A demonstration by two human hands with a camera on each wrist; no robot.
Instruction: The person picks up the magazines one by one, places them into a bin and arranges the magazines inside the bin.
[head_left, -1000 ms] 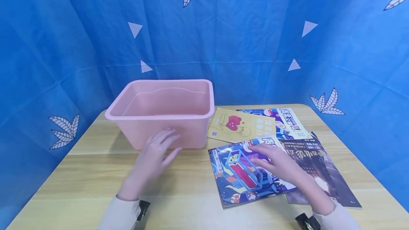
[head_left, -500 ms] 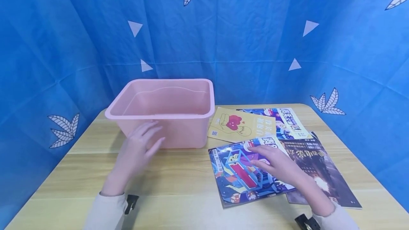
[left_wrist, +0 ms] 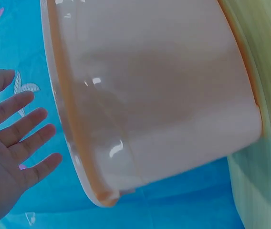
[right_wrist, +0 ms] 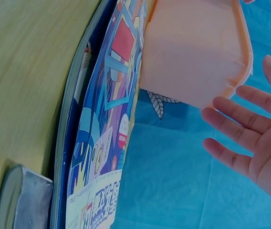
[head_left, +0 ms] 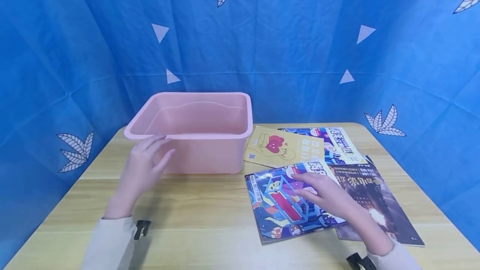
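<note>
A pink plastic bin stands on the table at the back left. My left hand is just in front of its left corner, fingers extended; the left wrist view shows a gap between the fingertips and the bin's rim. Over a blue and purple magazine hovers my right hand. Its fingers are spread and hold nothing, apart from the cover in the right wrist view. That magazine lies at an angle, partly over a dark magazine.
A yellow booklet with a red heart figure lies right of the bin, overlapping another colourful magazine. The wooden table has blue cloth behind it and on both sides.
My left hand has moved left along the bin's front and slightly up, toward its left corner. My right hand has stayed over the magazine. The bin and magazines look unmoved.
</note>
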